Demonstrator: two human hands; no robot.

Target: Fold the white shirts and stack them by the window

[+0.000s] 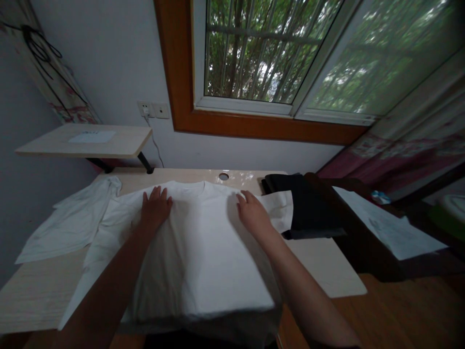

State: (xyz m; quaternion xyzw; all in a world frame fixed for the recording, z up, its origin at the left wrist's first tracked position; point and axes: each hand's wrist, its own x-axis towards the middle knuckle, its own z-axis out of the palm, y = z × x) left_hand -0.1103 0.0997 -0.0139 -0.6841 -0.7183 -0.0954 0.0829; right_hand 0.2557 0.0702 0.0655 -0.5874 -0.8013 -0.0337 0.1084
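Observation:
A white T-shirt [210, 242] lies spread over the desk, its neckline toward the wall and its lower part hanging over the front edge. My left hand [156, 208] rests flat on the shirt's left shoulder area, fingers stretched out. On the opposite shoulder lies my right hand [253, 213], its fingers extended on the cloth with nothing gripped. The right sleeve reaches out over a dark folded item [314, 208]. Another white cloth [72, 218] is bunched at the left, touching or overlapping the left sleeve; where one ends is hard to tell.
The pale wooden desk [327, 269] has a round cable hole [223, 177] near the wall. A raised shelf [127, 140] with a paper sheet [92, 136] stands at back left. At right, another sheet [388, 223] lies on dark furniture. A window [269, 53] is behind.

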